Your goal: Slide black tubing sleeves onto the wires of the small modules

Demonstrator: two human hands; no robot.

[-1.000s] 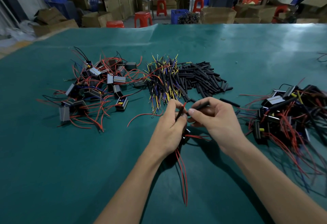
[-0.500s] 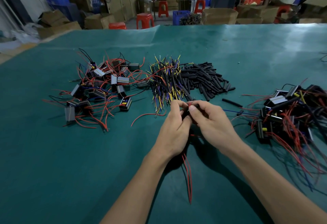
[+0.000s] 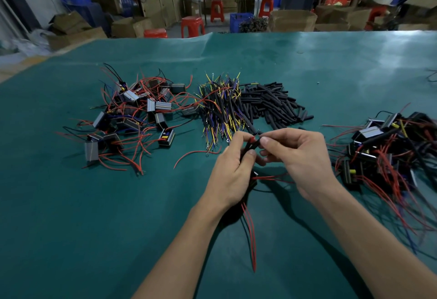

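On the green table mat (image 3: 71, 204), all parts lay loose in heaps; the only containers in view stood on the floor beyond the mat's far edge. A blue crate (image 3: 241, 22) there held a dark tangle that could not be identified, and the contents of the cardboard boxes (image 3: 293, 21) around it were hidden.

Just above the mat's centre, the left hand (image 3: 230, 171) and right hand (image 3: 299, 156) met, fingertips nearly touching. The left hand's thumb and fingers were curled round a black tubing sleeve (image 3: 248, 149), with a small dark module (image 3: 253, 181) half hidden under its palm. The right hand's thumb and forefinger pinched the sleeve's upper end, where a red wire tip showed. Two red wires (image 3: 251, 232) hung from below the left hand toward the mat's near edge.

The sleeve was short, matte black and slender; how far it sat along the wire could not be told.

Toward the mat's far side from the hands lay the pile of loose black sleeves (image 3: 272, 103), touching a bundle of yellow and purple wires (image 3: 221, 109) on its left. Further left on the mat lay a heap of grey modules with red wires (image 3: 127, 119). At the mat's right edge lay a second heap of modules (image 3: 390, 149), blurred.
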